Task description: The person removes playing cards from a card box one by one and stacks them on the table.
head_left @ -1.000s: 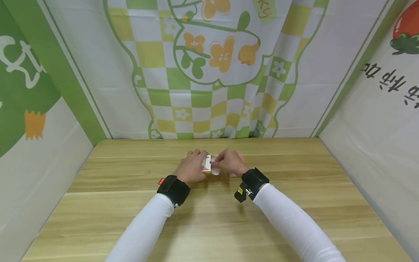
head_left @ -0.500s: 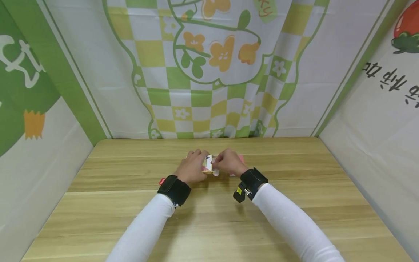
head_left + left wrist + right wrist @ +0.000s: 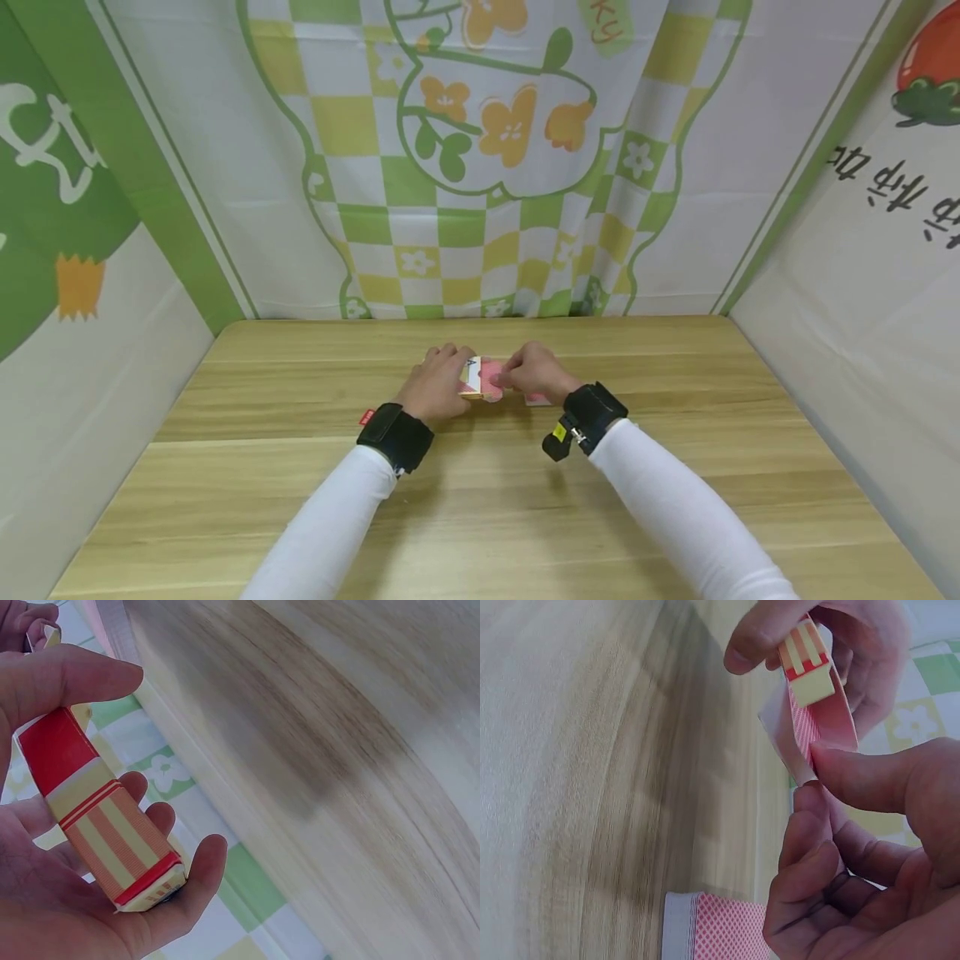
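My left hand grips a small card box by its narrow sides, thumb on one edge and fingers on the other. Red and cream stripes cover the side seen in the left wrist view. Red-patterned playing cards stick partly out of the box's open end, beside a white flap. With thumb and forefinger my right hand pinches the outer end of these cards. Below that hand a stack of red-backed cards lies on the table, partly hidden by it in the head view.
The wooden table stretches out around both hands. A patterned curtain hangs at its far edge, with printed cloth walls on the left and right. A small red tag shows beside the left wrist strap.
My right hand has shifted slightly right, away from the box. Red-backed cards now show between the box and the fingers, where a white flap showed before. My left hand stays nearly still.
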Demonstrator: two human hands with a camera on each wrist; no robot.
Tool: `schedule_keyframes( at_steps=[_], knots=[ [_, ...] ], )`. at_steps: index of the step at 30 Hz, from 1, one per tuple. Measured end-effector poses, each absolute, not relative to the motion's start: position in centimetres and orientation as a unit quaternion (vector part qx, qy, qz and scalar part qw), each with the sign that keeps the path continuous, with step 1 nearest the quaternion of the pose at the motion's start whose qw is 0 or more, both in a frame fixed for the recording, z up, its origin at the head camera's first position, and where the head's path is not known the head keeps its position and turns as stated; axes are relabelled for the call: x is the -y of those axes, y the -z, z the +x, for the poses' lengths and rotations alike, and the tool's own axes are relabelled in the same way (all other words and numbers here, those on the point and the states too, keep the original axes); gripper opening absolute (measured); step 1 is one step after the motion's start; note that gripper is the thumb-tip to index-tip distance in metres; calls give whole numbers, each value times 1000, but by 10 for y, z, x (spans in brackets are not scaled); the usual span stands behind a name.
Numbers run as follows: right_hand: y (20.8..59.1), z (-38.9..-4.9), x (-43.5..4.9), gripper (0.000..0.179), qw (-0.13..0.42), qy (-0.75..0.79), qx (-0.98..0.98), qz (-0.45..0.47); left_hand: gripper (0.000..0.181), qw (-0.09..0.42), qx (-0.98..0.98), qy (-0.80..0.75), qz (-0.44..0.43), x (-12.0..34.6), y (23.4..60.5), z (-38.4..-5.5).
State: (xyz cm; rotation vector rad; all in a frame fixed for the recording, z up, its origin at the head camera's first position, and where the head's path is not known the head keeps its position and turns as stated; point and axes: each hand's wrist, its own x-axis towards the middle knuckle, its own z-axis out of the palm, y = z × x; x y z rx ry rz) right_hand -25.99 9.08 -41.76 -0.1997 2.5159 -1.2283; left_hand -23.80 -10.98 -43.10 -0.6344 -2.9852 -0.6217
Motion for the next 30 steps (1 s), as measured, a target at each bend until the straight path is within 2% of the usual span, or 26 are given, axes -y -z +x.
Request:
schedule_keyframes(
  at_steps=[12, 16, 24, 30],
  knots=[
    [416, -260, -105, 19, 178, 432, -882, -67, 70, 18, 956, 208, -204, 114, 431, -235],
    [413, -260, -106, 20, 157, 395, -902, -76, 71, 15, 957, 207, -201, 115, 431, -236],
    [400, -261, -97, 26, 42, 280, -935, -212, 71, 8, 959, 208, -193, 115, 431, -236],
    [398, -263, -90, 33, 55, 227, -924, -302, 71, 6, 959, 205, -194, 115, 432, -237]
  ],
)
